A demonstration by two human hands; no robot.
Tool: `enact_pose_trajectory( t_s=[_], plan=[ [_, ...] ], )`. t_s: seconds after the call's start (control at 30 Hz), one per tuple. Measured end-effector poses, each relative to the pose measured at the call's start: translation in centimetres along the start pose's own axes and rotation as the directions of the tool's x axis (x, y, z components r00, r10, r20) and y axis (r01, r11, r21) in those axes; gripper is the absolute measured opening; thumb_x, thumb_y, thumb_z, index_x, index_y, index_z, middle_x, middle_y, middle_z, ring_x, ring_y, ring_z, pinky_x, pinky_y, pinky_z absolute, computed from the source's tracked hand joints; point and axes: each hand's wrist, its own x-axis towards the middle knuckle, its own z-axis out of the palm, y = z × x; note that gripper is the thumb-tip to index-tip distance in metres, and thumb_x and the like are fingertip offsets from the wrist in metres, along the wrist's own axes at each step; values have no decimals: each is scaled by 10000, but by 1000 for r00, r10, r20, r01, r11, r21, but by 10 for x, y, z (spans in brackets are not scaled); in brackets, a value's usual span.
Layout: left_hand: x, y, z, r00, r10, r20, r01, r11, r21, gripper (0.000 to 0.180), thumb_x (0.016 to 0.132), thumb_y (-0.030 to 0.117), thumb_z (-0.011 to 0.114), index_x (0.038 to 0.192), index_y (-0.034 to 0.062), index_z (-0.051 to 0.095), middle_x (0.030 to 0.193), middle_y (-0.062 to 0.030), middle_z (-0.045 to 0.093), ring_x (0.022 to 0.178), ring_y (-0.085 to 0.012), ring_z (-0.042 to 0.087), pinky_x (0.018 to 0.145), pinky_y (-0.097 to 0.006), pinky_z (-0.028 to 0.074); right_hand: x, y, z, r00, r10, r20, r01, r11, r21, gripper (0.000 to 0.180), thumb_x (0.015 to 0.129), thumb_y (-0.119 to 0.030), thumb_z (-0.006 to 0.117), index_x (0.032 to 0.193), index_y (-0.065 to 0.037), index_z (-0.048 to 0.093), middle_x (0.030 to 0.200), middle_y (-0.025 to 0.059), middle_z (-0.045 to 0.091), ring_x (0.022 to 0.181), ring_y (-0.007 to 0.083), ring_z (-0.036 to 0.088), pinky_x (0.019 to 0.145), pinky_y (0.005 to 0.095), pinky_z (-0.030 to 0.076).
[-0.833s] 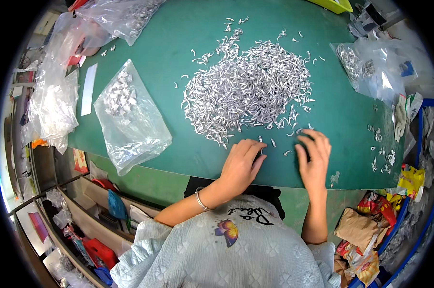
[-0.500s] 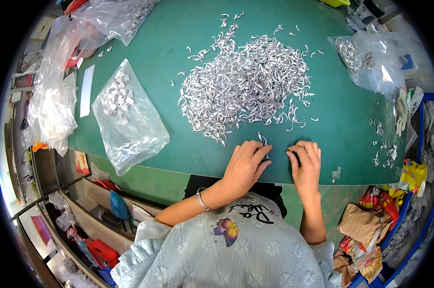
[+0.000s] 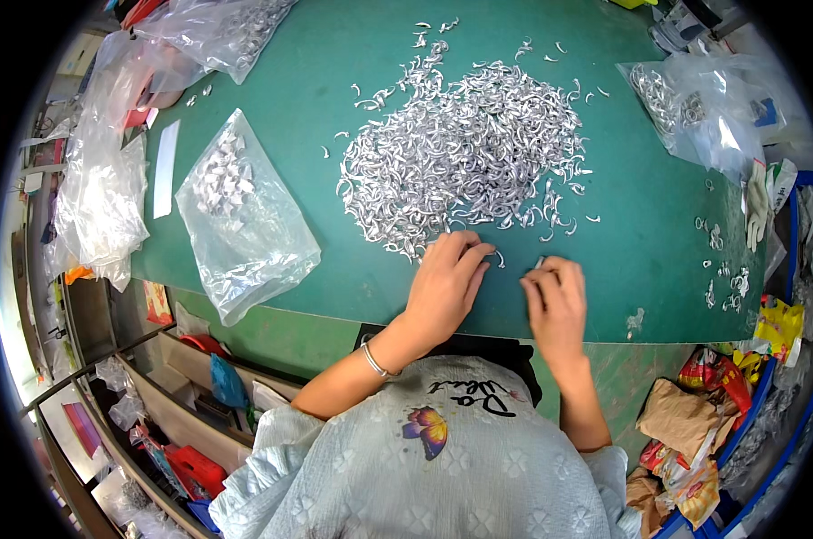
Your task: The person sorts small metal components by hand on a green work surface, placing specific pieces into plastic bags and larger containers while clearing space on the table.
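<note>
While the green table (image 3: 334,81) carries a broad heap of small curved metal clips (image 3: 465,153), both hands work its near edge. Left hand (image 3: 444,286) lies flat, fingers open, on stray clips; right hand (image 3: 556,301) pinches one, light, stiff, probably slippery, best nipped at its bend.

We record a green table top (image 3: 334,81), a silver-grey pile of small metal pieces (image 3: 465,153), a clear plastic bag (image 3: 244,220), and a pale blue garment (image 3: 424,476) with butterfly print.
</note>
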Motion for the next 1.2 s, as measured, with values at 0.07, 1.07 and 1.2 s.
enact_pose_trajectory(
  t_s=[0.07, 1.07, 1.2],
  plan=[
    [4, 10, -2, 1000, 3, -11, -4, 1000, -27, 301, 776, 15, 680, 1072, 52, 635, 1054, -77, 550, 908, -247, 536, 828, -385, 410, -1, 16, -12, 997, 58, -50, -59, 998, -29, 131, 747, 3, 704, 836, -6, 608, 909, 113, 556, 843, 299, 542, 737, 400, 435],
    [5, 10, 11, 998, 56, -13, -54, 993, 106, 251, 730, -24, 679, 970, 43, 648, 1060, -70, 563, 915, -235, 543, 781, -361, 363, 9, 42, -34, 999, 40, -29, -45, 978, -205, 123, 791, -45, 683, 903, -34, 632, 1016, 73, 599, 917, 283, 535, 786, 392, 409],
    [5, 12, 11, 998, 60, -27, -57, 992, 109, 314, 747, -25, 670, 1050, 50, 632, 1076, -65, 560, 931, -228, 539, 795, -364, 355, -4, 55, -57, 968, 165, -187, -230, 880, -415, 101, 795, -39, 678, 886, -48, 637, 999, 70, 611, 914, 271, 540, 792, 387, 401]
  ],
)
